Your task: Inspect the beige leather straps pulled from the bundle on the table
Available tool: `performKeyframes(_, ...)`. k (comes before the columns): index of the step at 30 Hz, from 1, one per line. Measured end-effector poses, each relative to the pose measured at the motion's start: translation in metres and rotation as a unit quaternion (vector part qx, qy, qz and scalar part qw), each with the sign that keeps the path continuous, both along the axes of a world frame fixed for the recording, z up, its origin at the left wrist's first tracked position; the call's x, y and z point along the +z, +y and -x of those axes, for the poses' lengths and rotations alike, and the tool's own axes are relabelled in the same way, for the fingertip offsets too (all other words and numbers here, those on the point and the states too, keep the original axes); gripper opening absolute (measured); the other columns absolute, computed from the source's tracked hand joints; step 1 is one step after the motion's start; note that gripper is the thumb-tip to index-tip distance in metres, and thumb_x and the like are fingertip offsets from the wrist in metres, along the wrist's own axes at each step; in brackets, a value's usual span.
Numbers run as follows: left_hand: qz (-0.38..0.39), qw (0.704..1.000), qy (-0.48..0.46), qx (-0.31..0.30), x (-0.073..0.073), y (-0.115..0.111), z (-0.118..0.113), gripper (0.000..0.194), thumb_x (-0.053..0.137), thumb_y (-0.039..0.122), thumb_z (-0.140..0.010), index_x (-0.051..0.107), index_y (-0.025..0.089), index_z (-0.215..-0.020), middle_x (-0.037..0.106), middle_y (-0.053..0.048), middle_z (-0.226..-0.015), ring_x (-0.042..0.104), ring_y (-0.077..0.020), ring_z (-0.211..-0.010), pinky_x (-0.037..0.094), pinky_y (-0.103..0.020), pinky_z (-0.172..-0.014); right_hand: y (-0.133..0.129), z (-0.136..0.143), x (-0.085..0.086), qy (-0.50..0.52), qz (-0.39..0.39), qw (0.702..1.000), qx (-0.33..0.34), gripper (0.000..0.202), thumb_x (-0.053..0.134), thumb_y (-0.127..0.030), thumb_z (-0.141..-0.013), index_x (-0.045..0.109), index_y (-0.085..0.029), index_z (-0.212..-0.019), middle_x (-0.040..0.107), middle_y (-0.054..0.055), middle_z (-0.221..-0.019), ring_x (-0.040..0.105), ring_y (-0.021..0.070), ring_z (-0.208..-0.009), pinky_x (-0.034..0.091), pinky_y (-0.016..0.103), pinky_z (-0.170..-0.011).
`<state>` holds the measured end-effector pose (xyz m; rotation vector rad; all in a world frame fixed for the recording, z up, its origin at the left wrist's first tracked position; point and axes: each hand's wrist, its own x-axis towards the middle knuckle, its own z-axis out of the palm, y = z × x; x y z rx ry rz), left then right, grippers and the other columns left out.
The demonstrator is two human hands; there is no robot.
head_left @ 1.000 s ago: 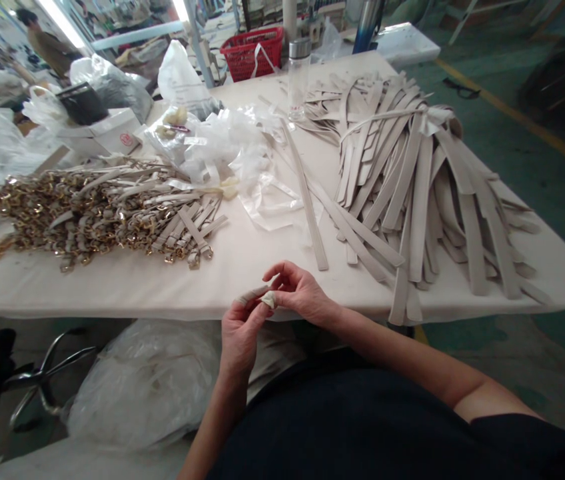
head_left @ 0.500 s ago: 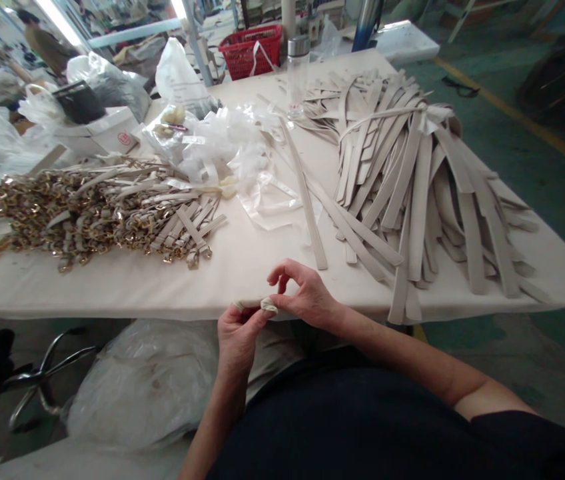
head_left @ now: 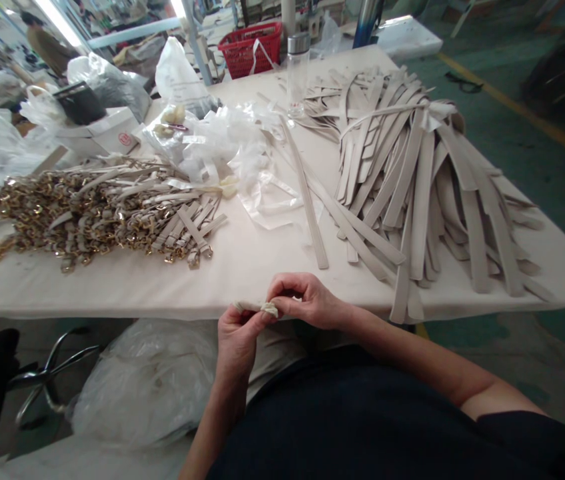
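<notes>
At the table's front edge, my left hand (head_left: 236,340) is closed with its thumb pressed on a small pale crumpled piece (head_left: 268,309), cloth-like or rubbery; its exact kind I cannot make out. Pale material also lies along the left index finger. From the right, my right hand (head_left: 312,303) pinches the same piece between thumb and index finger, so the two hands nearly meet. Beyond them lies a loose beige strap (head_left: 307,200). A large bundle of beige straps (head_left: 412,180) is to the right, tied with a pale band.
On the left of the table (head_left: 252,260) lies a heap of straps with gold buckles (head_left: 87,213). Clear plastic wrapping (head_left: 242,147), a glass bottle (head_left: 298,77) and a red basket (head_left: 252,50) stand behind. A bagged bundle (head_left: 147,380) sits below the table edge.
My right index finger has come down from a raised curl to meet the thumb at the pale piece. The left hand has hardly moved.
</notes>
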<state>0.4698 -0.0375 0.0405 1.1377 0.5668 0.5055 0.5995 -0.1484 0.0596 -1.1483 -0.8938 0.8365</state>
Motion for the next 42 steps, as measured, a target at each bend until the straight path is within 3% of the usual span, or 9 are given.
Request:
performKeyframes(7,-0.023,0.999,0.030,-0.009,-0.002,0.002,0.000,0.021,0.088,0.027,-0.061,0.072,0.018,-0.070,0.071,0.000,-0.066,0.063,-0.0129,-0.061,0.052,-0.024,-0.062,-0.002,-0.001,-0.009,0.086,-0.013,0.996,0.018,0.020,0.075,-0.033,-0.079,0.066,-0.015,-0.076,0.062,0.000,-0.074,0.055,0.0121,-0.069,0.046,0.025,-0.064)
performKeyframes(14,-0.006,0.998,-0.020,-0.066,-0.002,0.000,0.000,0.014,0.081,0.018,-0.070,0.067,0.019,-0.074,0.065,0.001,-0.078,0.060,-0.0115,-0.077,0.049,-0.022,-0.075,-0.002,-0.002,-0.013,0.174,-0.009,0.983,0.056,0.024,0.080,-0.034,-0.074,0.065,-0.015,-0.073,0.059,-0.002,-0.073,0.053,0.0109,-0.070,0.043,0.025,-0.067)
performKeyframes(21,0.015,0.999,-0.033,-0.027,0.005,-0.012,-0.002,0.015,0.076,0.017,-0.074,0.061,0.019,-0.075,0.063,0.002,-0.078,0.058,-0.0092,-0.067,0.048,-0.019,-0.065,0.000,0.003,-0.016,0.167,0.020,0.984,0.057,0.028,0.074,-0.038,-0.078,0.059,-0.015,-0.073,0.059,-0.003,-0.066,0.053,0.0100,-0.062,0.041,0.023,-0.060)
performKeyframes(24,-0.014,1.000,-0.019,0.005,0.004,-0.014,-0.002,0.014,0.075,0.022,-0.077,0.061,0.019,-0.080,0.063,0.003,-0.077,0.055,-0.0066,-0.057,0.046,-0.018,-0.057,0.000,0.010,-0.012,0.096,-0.005,0.995,0.011,0.024,0.067,-0.036,-0.084,0.056,-0.017,-0.075,0.063,0.000,-0.067,0.058,0.0125,-0.062,0.045,0.025,-0.060)
performKeyframes(27,-0.029,0.999,-0.008,0.020,0.001,-0.014,-0.003,0.013,0.072,0.025,-0.080,0.060,0.020,-0.083,0.061,0.005,-0.069,0.055,-0.0062,-0.052,0.045,-0.017,-0.054,0.000,0.014,-0.007,-0.056,-0.037,0.996,-0.056,0.013,0.062,-0.026,-0.086,0.058,-0.019,-0.076,0.063,0.000,-0.067,0.056,0.0119,-0.060,0.045,0.024,-0.056)
performKeyframes(32,-0.111,0.993,0.012,0.038,0.002,-0.014,-0.008,0.015,0.072,0.030,-0.081,0.065,0.021,-0.090,0.057,0.007,-0.058,0.050,-0.0065,-0.043,0.040,-0.017,-0.044,-0.002,0.014,-0.005,-0.238,-0.053,0.961,-0.133,0.012,0.059,-0.017,-0.084,0.056,-0.021,-0.073,0.059,-0.001,-0.067,0.051,0.0121,-0.057,0.044,0.024,-0.055)
performKeyframes(36,-0.189,0.978,0.038,0.077,-0.002,-0.010,-0.010,0.014,0.076,0.031,-0.076,0.072,0.019,-0.082,0.069,0.001,-0.067,0.064,-0.0129,-0.061,0.052,-0.023,-0.062,-0.002,0.016,-0.008,-0.354,-0.030,0.922,-0.152,0.012,0.055,-0.022,-0.091,0.058,-0.022,-0.079,0.061,0.001,-0.071,0.054,0.0140,-0.062,0.044,0.025,-0.059)
performKeyframes(39,-0.114,0.988,0.018,0.098,-0.006,-0.008,-0.014,0.016,0.079,0.030,-0.072,0.073,0.019,-0.081,0.075,-0.001,-0.080,0.068,-0.0153,-0.075,0.054,-0.027,-0.075,0.001,0.018,-0.010,-0.411,-0.022,0.896,-0.165,0.015,0.052,-0.025,-0.095,0.061,-0.022,-0.084,0.064,0.003,-0.075,0.057,0.0148,-0.064,0.044,0.025,-0.058)
performKeyframes(42,-0.018,0.993,-0.011,0.114,-0.006,-0.006,-0.018,0.023,0.085,0.031,-0.065,0.070,0.019,-0.078,0.073,0.001,-0.074,0.065,-0.0113,-0.069,0.053,-0.023,-0.072,0.003,0.017,-0.012,-0.412,-0.048,0.896,-0.157,0.014,0.051,-0.023,-0.096,0.064,-0.021,-0.091,0.069,0.005,-0.082,0.063,0.0162,-0.073,0.048,0.025,-0.063)
